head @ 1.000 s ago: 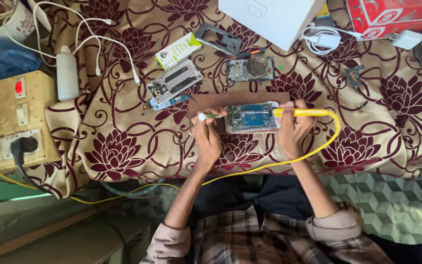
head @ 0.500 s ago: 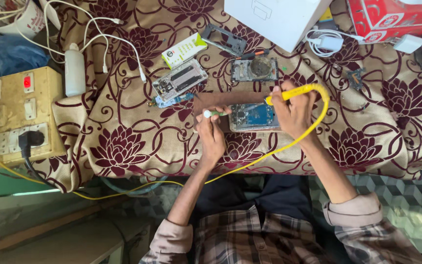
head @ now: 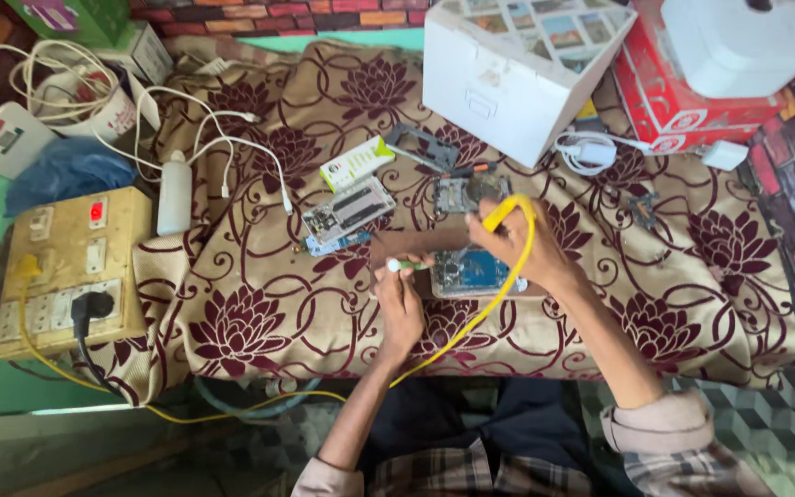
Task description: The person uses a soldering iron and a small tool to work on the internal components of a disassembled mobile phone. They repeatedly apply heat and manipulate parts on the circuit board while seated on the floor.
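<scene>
An opened phone with a blue circuit board [head: 468, 272] lies on a brown wooden block [head: 397, 248] on the flowered cloth. My left hand [head: 399, 299] grips a thin white-and-green tool [head: 405, 265] whose tip points toward the board's left edge. My right hand [head: 519, 247] holds a yellow soldering iron [head: 501, 212] over the board's upper right corner. The iron's yellow cord [head: 480, 317] loops down past my wrist and off the table's front edge.
Behind the block lie a second opened phone [head: 350, 213], a bare phone board [head: 467, 191], a grey frame [head: 423, 145] and a white-green packet [head: 356, 163]. A wooden switchboard [head: 71, 267] sits left, beside a white bottle [head: 175, 193]. White box [head: 517, 74] and red box [head: 692, 101] stand behind.
My right hand has tilted the soldering iron from lying level to pointing up and back. The view has shifted, so the table sits lower in the frame. My left hand stays put.
</scene>
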